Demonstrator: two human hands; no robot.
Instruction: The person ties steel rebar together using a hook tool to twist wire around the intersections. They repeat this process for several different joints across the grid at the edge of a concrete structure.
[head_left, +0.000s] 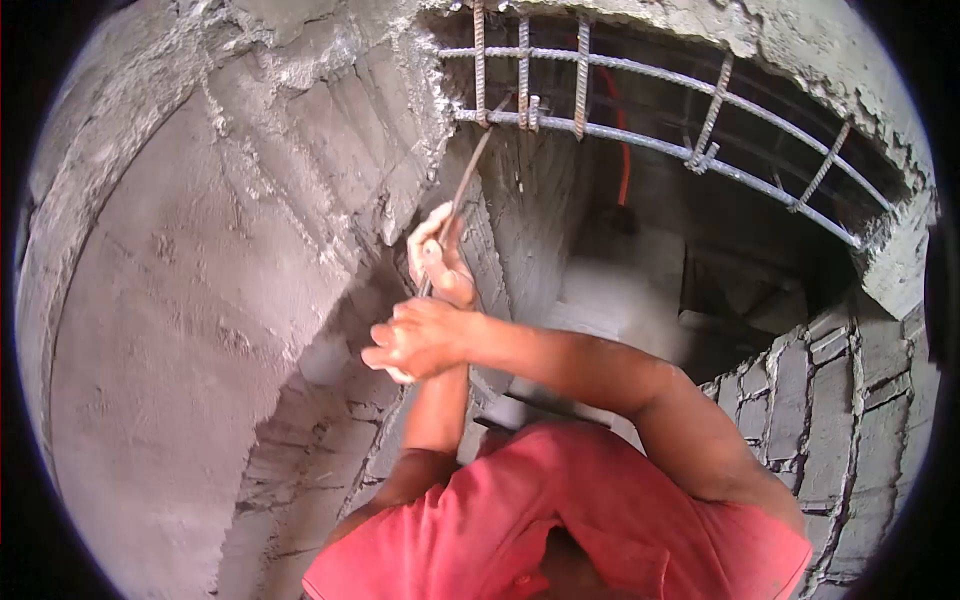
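Note:
A thin brownish metal rod [470, 175] slants up from my hands, and its far end meets the lower bar of the rebar grid [640, 133]. My left hand [442, 258] is closed around the rod, above my other hand. Just below it, my right hand [420, 338] is closed in a fist round the rod's lower part, with that forearm crossing over my left wrist. The rod's bottom end is hidden in the fist. Short ribbed crosspieces tie the grid's two long bars together beside the rod's tip.
Rough grey plastered wall [180, 320] curves along the left. Broken concrete edges [885, 270] surround the exposed bars. Behind the grid, a red cable [624, 150] hangs in a dark opening. Grey brickwork [830, 410] lies at the lower right.

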